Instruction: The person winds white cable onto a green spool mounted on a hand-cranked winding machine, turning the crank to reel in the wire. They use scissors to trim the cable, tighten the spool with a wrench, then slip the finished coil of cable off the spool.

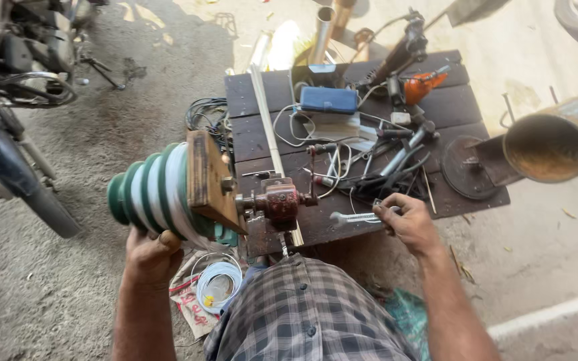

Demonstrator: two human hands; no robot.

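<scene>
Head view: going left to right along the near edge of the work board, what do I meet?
Left hand under the green stepped former → wooden block → red winding machine → wrench → right hand → dark round disc → rusty pipe end.

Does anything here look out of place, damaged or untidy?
Yes. The low wooden table is cluttered with tangled wires and tools. The metal pipe at right looks rusty inside. White wire lies coiled on the ground.
</scene>
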